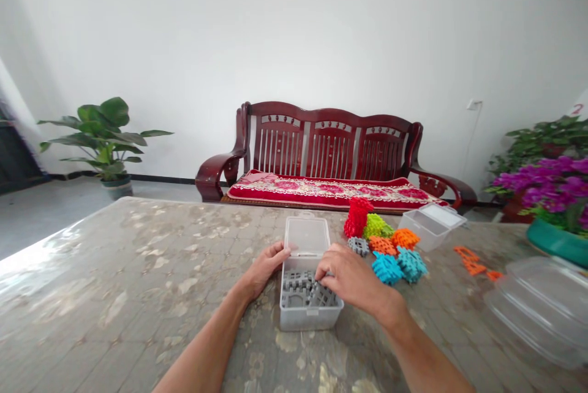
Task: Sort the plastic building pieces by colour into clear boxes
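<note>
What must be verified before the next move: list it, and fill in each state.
1. Hinged lid of the clear plastic box open: ok, folded back.
2. Left hand at the box: ok, at its rear left corner.
3. Right hand gripping a gray plastic piece: cannot tell, fingertips hidden.
4. All gray pieces inside: not ok, a gray openwork cluster sits outside, to the right.
5. Flat orange plastic pieces beside the chunky orange clusters: not ok, they lie apart.

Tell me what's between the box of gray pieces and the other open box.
In the head view, the right hand and a group of red, green, gray, orange and blue clusters lie between them.
</note>
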`<control>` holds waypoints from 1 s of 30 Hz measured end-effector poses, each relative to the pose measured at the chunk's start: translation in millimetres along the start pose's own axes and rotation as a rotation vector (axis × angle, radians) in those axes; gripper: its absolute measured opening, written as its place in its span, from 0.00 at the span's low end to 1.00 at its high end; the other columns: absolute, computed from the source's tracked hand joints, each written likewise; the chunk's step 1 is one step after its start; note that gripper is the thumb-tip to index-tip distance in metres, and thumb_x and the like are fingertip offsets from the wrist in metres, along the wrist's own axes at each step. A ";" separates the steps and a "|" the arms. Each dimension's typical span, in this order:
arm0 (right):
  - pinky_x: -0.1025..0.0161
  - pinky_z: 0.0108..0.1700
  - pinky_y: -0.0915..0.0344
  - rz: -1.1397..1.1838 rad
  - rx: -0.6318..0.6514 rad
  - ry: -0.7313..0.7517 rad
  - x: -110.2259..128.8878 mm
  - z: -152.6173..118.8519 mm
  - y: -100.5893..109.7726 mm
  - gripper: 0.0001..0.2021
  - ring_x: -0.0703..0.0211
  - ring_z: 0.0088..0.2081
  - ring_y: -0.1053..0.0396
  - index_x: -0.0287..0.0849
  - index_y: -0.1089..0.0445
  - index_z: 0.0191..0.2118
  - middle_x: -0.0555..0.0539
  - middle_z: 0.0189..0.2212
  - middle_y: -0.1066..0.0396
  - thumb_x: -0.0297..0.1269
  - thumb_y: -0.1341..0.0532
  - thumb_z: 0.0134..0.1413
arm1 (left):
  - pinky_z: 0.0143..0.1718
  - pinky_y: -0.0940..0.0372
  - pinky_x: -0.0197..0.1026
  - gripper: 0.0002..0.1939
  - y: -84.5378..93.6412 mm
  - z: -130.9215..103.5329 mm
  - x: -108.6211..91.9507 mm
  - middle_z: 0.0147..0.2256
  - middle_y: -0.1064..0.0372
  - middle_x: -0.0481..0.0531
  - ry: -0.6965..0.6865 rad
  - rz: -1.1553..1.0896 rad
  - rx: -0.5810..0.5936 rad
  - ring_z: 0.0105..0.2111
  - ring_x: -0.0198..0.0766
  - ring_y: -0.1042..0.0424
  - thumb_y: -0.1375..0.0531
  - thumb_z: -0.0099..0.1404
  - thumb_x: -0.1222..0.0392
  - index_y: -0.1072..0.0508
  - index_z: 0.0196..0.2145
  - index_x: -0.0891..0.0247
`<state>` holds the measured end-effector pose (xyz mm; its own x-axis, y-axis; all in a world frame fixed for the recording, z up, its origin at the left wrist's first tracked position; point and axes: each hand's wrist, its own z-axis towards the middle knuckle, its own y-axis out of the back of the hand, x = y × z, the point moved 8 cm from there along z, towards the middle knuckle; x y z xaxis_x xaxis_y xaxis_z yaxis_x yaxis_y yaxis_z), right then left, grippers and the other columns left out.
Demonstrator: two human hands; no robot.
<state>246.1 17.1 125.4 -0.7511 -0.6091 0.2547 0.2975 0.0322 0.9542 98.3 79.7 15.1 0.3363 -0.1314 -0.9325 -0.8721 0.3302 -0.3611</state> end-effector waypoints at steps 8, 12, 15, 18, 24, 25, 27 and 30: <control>0.64 0.44 0.39 0.130 -0.048 -0.039 -20.1 2.7 12.6 0.08 0.57 0.40 0.30 0.47 0.21 0.32 0.51 0.32 0.22 0.31 0.39 0.52 | 0.34 0.36 0.36 0.23 -1.2 -0.8 0.7 0.32 0.22 0.50 0.015 -0.020 0.018 0.30 0.39 0.28 0.30 0.56 0.47 0.23 0.45 0.65; 0.62 0.47 0.39 0.029 -0.213 -0.301 -87.0 -4.6 30.8 0.10 0.54 0.43 0.29 0.44 0.22 0.37 0.47 0.38 0.21 0.32 0.41 0.55 | 0.34 0.36 0.36 0.22 -0.4 -1.0 1.3 0.33 0.22 0.51 0.021 -0.026 0.011 0.30 0.39 0.27 0.30 0.56 0.47 0.23 0.43 0.65; 0.58 0.52 0.40 -0.154 -0.207 -0.434 -130.1 -13.2 27.7 0.15 0.49 0.50 0.31 0.42 0.24 0.47 0.42 0.46 0.23 0.33 0.41 0.54 | 0.34 0.36 0.36 0.21 0.1 -0.8 2.1 0.33 0.22 0.51 0.025 -0.034 0.006 0.30 0.39 0.27 0.30 0.56 0.47 0.23 0.41 0.64; 0.56 0.54 0.42 -0.257 -0.111 -0.465 -152.1 -16.4 10.3 0.19 0.46 0.54 0.33 0.41 0.28 0.52 0.40 0.51 0.26 0.33 0.40 0.54 | 0.34 0.36 0.36 0.20 0.3 -0.6 2.9 0.33 0.22 0.51 0.027 -0.041 0.010 0.30 0.40 0.26 0.30 0.56 0.47 0.23 0.41 0.64; 0.47 0.59 0.48 -0.317 -0.082 -0.489 -161.1 -15.8 -12.5 0.21 0.43 0.60 0.40 0.47 0.31 0.55 0.41 0.57 0.31 0.35 0.38 0.54 | 0.34 0.37 0.36 0.21 2.4 -0.4 2.4 0.32 0.22 0.50 0.020 -0.020 -0.007 0.29 0.40 0.27 0.30 0.55 0.47 0.22 0.40 0.64; 0.46 0.60 0.50 -0.331 -0.081 -0.488 -161.3 -15.6 -13.9 0.20 0.43 0.60 0.41 0.48 0.31 0.54 0.42 0.56 0.30 0.35 0.38 0.54 | 0.33 0.37 0.36 0.21 2.2 -0.5 2.4 0.32 0.22 0.50 0.020 -0.019 -0.004 0.29 0.39 0.27 0.30 0.55 0.46 0.22 0.40 0.64; 0.46 0.60 0.51 -0.354 -0.079 -0.486 -162.0 -15.7 -15.2 0.19 0.44 0.59 0.40 0.49 0.30 0.53 0.43 0.53 0.28 0.35 0.38 0.54 | 0.33 0.37 0.36 0.22 1.5 -0.6 2.4 0.32 0.22 0.50 0.020 -0.021 0.003 0.29 0.39 0.27 0.30 0.55 0.46 0.22 0.41 0.65; 0.49 0.59 0.49 -0.359 -0.080 -0.483 -163.5 -16.0 -14.1 0.18 0.45 0.56 0.37 0.48 0.29 0.51 0.43 0.50 0.26 0.34 0.37 0.53 | 0.34 0.37 0.35 0.22 1.1 -0.8 2.1 0.32 0.22 0.50 0.019 -0.022 0.005 0.30 0.38 0.27 0.30 0.55 0.47 0.22 0.42 0.65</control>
<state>374.1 103.6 67.8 -0.9897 -0.1418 -0.0208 0.0051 -0.1797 0.9837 97.8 79.1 12.8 0.3486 -0.1561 -0.9242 -0.8629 0.3315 -0.3815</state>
